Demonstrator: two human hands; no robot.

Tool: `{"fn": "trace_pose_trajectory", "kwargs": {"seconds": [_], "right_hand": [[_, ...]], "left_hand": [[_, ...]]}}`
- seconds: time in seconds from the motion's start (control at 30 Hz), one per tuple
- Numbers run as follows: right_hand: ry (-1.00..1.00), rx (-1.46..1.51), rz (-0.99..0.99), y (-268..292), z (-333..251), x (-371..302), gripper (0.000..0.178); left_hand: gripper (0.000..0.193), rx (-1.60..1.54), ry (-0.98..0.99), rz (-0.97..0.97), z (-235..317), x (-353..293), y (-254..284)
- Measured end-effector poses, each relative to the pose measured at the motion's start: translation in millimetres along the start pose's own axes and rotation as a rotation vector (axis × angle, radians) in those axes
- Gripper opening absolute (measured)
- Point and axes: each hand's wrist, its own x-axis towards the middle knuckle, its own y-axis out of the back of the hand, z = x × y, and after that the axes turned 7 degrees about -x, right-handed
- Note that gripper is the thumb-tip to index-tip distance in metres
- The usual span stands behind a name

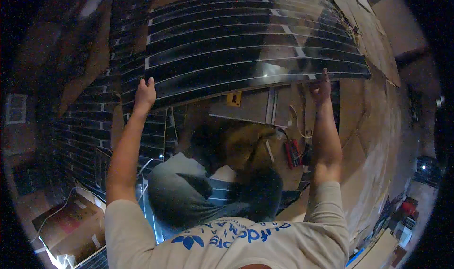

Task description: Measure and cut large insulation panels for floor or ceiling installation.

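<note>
- Both arms raised; left hand (144, 95) and right hand (321, 87) each grip the near edge of a large dark slatted panel (246, 42), glossy, with pale cross-strips running across it.
- Left fingers (149, 82) curl over the panel's edge, thumb side below it; the hand closes on the panel's lower left corner zone.
- Right fingers (324, 74) point up against the panel's edge, pressed together; dim light, so whether the thumb wraps behind cannot be told for sure, but it looks like a hold.
- Panel lies just beyond the fingertips, spanning from left fingers to right fingers and stretching well away from them; it reflects a small lamp glare between the two hands, nearer the right one.
- Below the fingers, between the forearms: another person (198, 184) in a grey top, bent low under the panel.
- Just under the right fingers, a red-handled tool (292, 151) and loose cable (298, 122) on cardboard sheeting (373, 141); a small yellow item (233, 98) sits under the panel edge, midway between the hands.
- Left of the left fingers: dark brick-pattern wall (90, 127).
- Judged step: panel held up and steadied at both ends. Next move would call for even, matched motion of both hands, keeping the sheet from flexing and clear of the person beneath.
</note>
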Motion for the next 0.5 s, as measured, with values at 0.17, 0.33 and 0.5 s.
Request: {"fn": "trace_pose_trajectory", "kwargs": {"seconds": [0.17,0.33,0.5], "right_hand": [[-0.103,0.199,0.035,-57,37,-4,0.033],[-0.145,0.173,-0.093,50,59,-54,0.028],[-0.032,0.107,-0.005,76,125,-138,0.032]], "left_hand": [[0.093,0.007,0.048,0.061,-31,15,12],[0.104,-0.054,-0.005,-0.105,-29,29,-15],[0.088,-0.146,-0.413,-0.155,-155,93,33]]}}
